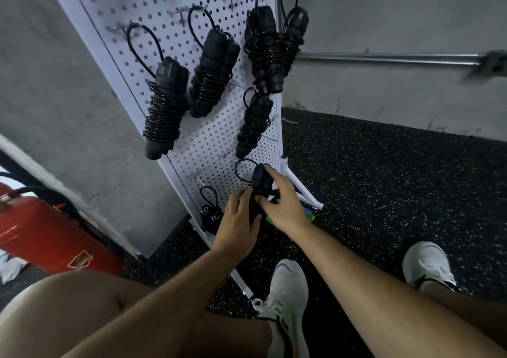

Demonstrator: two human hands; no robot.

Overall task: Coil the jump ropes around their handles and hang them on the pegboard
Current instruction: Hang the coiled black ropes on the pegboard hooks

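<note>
Head camera looks down along a white pegboard [175, 6] that stands on a dark speckled floor [384, 179]. Six coiled jump ropes hang on it, for example one at the upper left [164, 107] and one low down [210, 216]. Low on the board, both hands hold a seventh bundle [259, 180]. The right hand [284, 202] grips its upper part, with fingers curled over the top and the thumb pressing from below. The left hand [237, 217] grips the lower part, which is mostly hidden behind it.

I judge that the coiling is finished for this rope and that the hanging step is in hand. A free loop [242, 169] of rope comes out from the top of the bundle and curves to the left and up, very near a bare hook [229, 156]. Whether the loop is over the hook tip, I cannot tell. The next move calls for sliding the loop fully onto the hook, then letting go with both hands slowly so that the coils do not spring loose.

The long axis of the bundle runs up and down along the board face, like the hung ones. The ends with the loop point upward and the other ends point to the floor. A red fire extinguisher [41, 234] lies at the left.
</note>
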